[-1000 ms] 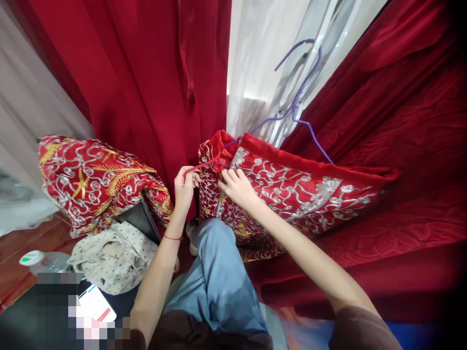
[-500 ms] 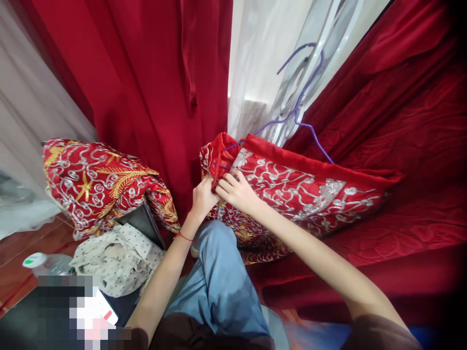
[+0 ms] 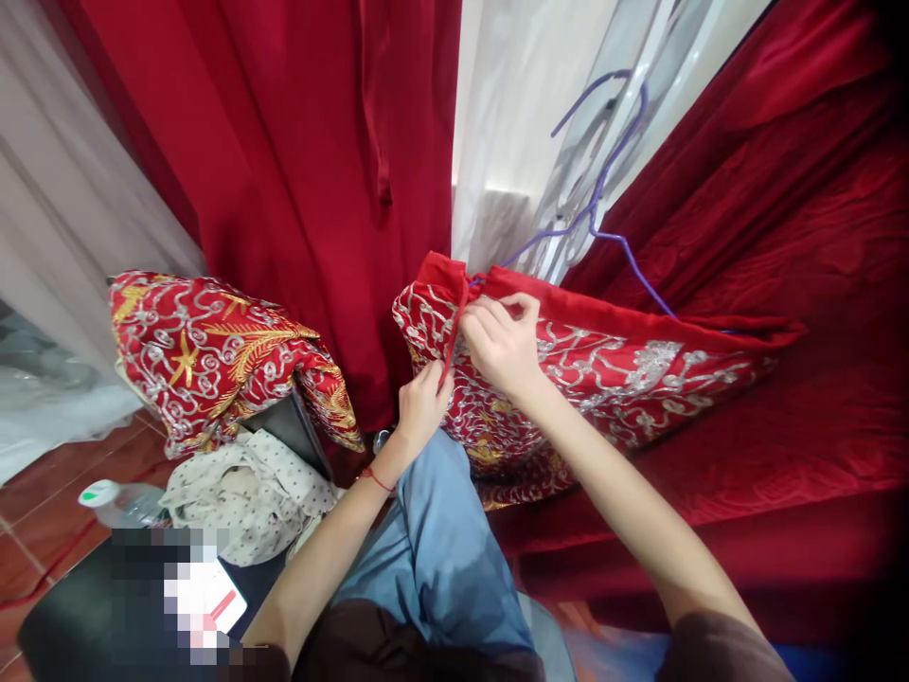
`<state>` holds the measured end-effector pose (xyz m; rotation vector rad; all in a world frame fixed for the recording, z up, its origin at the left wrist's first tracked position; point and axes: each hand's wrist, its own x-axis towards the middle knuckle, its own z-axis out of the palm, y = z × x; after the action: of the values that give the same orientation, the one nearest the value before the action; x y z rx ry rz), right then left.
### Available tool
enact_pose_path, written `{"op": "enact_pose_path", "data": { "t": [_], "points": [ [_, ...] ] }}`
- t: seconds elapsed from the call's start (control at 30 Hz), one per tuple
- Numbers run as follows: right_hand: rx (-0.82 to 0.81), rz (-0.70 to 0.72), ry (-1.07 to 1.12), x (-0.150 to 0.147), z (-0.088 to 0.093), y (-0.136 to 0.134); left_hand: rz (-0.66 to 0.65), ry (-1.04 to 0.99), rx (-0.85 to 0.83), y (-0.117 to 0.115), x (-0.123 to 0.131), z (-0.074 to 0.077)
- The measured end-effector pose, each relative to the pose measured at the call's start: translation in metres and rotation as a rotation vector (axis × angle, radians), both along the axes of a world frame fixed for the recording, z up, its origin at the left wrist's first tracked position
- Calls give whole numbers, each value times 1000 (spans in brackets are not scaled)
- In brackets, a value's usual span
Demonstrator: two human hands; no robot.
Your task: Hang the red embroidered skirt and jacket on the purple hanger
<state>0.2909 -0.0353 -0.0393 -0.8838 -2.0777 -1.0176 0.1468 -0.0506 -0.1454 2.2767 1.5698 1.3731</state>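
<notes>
A red embroidered garment (image 3: 611, 369) with silver swirls lies across a red surface, hung on a purple hanger (image 3: 603, 204). From its top corner a thin red cord (image 3: 453, 332) runs down. My left hand (image 3: 420, 409) is closed, pinching the lower end of that cord above my knee in blue jeans (image 3: 433, 540). My right hand (image 3: 501, 341) is closed on the garment's upper edge beside the cord's top end, fingers curled over the fabric.
A second red and gold embroidered garment (image 3: 213, 355) is bunched at the left over a dark case. A dotted white cloth (image 3: 248, 493) and a plastic bottle (image 3: 117, 502) lie on the wood floor. Red curtains (image 3: 298, 170) hang behind.
My left hand dropped lower, pulling the red cord downward. My right hand rose to the garment's top edge. The view shifted slightly to the left.
</notes>
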Motion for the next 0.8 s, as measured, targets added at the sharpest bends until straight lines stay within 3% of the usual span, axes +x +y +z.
{"op": "enact_pose_path", "data": {
  "t": [0.17,0.4,0.57,0.67,0.8],
  "points": [
    [-73,-66,90,2,36,5,22,-14,39,-9,1,-2],
    [-113,-74,124,6,42,0,0,-50,25,-11,2,5],
    [-262,-38,193,12,71,1,12,0,-54,-11,-10,15],
    [-379,-143,243,2,89,7,-4,-7,-94,-12,-13,19],
    [-440,-333,274,-22,91,10,-13,-35,-130,-13,-15,20]
  ]
}}
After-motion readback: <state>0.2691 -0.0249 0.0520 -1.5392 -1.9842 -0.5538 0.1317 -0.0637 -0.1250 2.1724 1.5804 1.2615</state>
